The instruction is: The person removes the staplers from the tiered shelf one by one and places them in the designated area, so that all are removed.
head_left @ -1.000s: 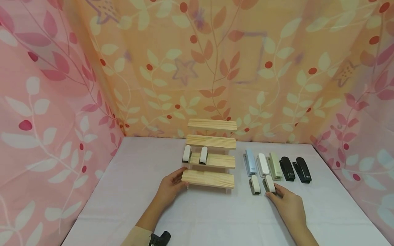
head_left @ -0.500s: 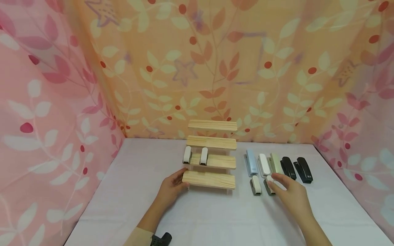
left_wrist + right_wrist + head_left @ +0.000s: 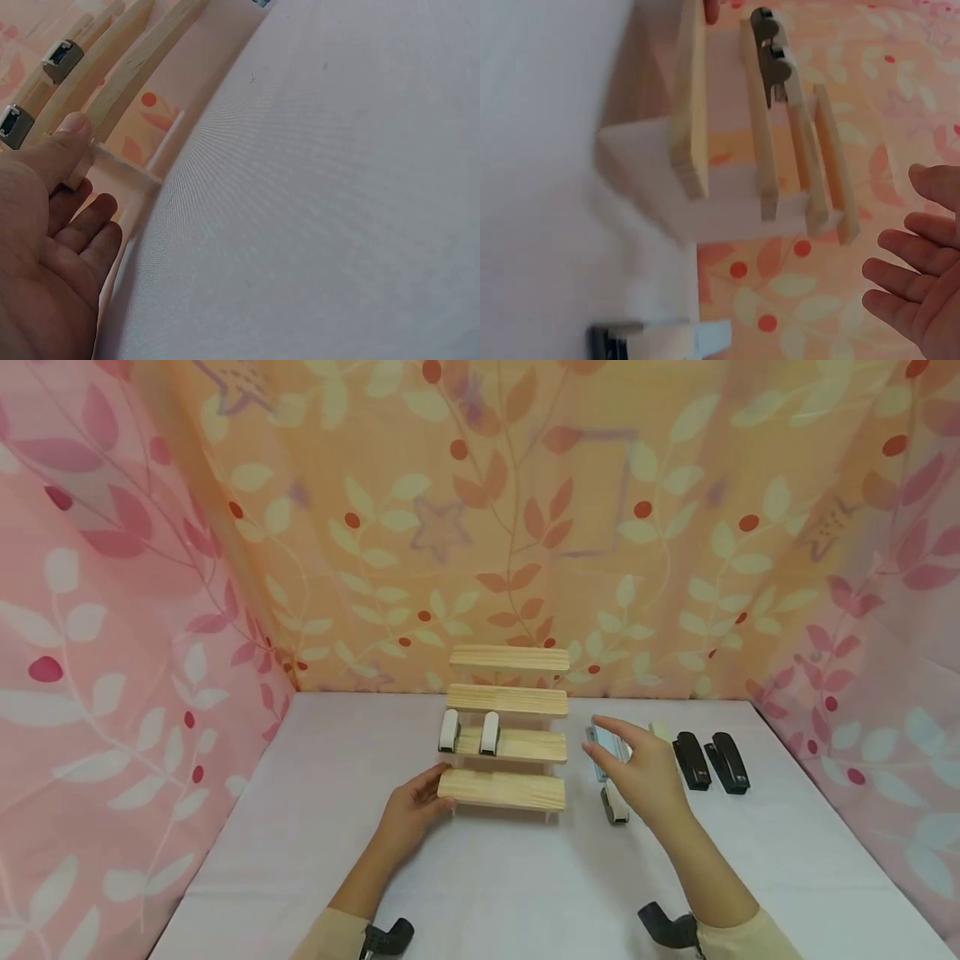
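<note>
My left hand (image 3: 408, 814) grips the left end of the bottom shelf of a small wooden tiered rack (image 3: 502, 791); in the left wrist view its thumb (image 3: 73, 126) presses on the board's end. Two small white staplers, one at the left end (image 3: 449, 732) and another (image 3: 490, 733) near the middle, stand on the shelf above. My right hand (image 3: 651, 781) hovers over the row of staplers, thumb and forefinger apart, nothing between them. A light blue stapler (image 3: 609, 743) shows past its fingers. A small white stapler (image 3: 615, 803) lies below; its neighbours are hidden behind the hand.
Two black staplers, a nearer-in one (image 3: 692, 762) and an outer one (image 3: 727, 763), lie right of the hand. A bit of a pale green stapler (image 3: 658, 732) shows behind it. Patterned cloth (image 3: 517, 527) hangs behind the white table (image 3: 495, 893).
My right hand has let go of the right-hand small white stapler, then lifted and moved left and away from me above the row. My left hand keeps its grip on the rack.
</note>
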`<state>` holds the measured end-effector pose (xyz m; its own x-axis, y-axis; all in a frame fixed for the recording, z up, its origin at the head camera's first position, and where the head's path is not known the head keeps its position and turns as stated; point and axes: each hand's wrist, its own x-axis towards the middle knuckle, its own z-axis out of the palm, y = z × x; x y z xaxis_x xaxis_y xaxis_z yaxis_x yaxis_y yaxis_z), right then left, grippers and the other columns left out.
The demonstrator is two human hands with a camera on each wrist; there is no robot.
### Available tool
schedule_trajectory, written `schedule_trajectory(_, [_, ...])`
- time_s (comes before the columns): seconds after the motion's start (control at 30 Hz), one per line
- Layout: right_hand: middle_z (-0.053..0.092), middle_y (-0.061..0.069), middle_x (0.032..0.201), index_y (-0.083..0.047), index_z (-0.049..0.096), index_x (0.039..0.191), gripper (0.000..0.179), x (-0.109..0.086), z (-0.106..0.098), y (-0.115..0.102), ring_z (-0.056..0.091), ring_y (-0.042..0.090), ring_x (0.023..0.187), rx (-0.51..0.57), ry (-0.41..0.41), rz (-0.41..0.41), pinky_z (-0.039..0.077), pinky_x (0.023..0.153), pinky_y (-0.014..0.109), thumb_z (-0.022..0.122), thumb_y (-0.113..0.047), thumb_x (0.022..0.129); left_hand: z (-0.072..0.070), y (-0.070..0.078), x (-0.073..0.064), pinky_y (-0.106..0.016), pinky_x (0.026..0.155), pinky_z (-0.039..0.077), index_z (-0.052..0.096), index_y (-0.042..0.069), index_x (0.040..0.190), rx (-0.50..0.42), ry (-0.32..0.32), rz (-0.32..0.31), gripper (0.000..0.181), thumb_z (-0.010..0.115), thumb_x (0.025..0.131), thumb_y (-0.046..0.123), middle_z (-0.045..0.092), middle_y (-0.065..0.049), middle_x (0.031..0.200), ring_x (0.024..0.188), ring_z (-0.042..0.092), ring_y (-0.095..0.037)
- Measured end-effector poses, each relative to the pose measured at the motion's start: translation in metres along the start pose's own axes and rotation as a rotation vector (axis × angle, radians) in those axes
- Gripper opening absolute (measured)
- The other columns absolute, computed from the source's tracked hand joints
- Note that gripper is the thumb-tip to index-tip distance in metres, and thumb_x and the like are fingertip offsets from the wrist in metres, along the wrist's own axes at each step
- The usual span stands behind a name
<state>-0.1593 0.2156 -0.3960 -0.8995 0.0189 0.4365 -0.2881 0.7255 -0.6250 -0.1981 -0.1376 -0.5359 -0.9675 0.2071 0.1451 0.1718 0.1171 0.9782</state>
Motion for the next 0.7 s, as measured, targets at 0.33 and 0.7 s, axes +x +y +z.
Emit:
schedule_trajectory(0.33, [0.065,0.010,0.140,-0.011,0.063,0.140,0.059,0.015,0.048,-0.027,0.058,0.036,0.131,0.114,-0.183,0.041,0.052,0.105,0.058,0.077,-0.042,0.092,0.000,-0.002,-0.001,-0.022,0.106,0.050,0.051,0.003,0.149,-0.017,-0.009,-0.006,0.073,0.083,0.086,0.020,0.052,-0.014,0.153,0.139,0.052,-0.031])
schedule_trajectory(0.7, [0.068,0.007,0.135,-0.011,0.067,0.136,0.056,0.019,0.099,-0.041,0.061,0.030,0.130,0.178,-0.165,0.071,0.049,0.111,0.051,0.084,-0.032,0.087,0.000,-0.001,0.000,-0.021,0.104,0.051,0.052,0.003,0.149,-0.021,-0.008,0.014,0.071,0.083,0.087,0.017,0.053,-0.015,0.152,0.137,0.053,-0.032])
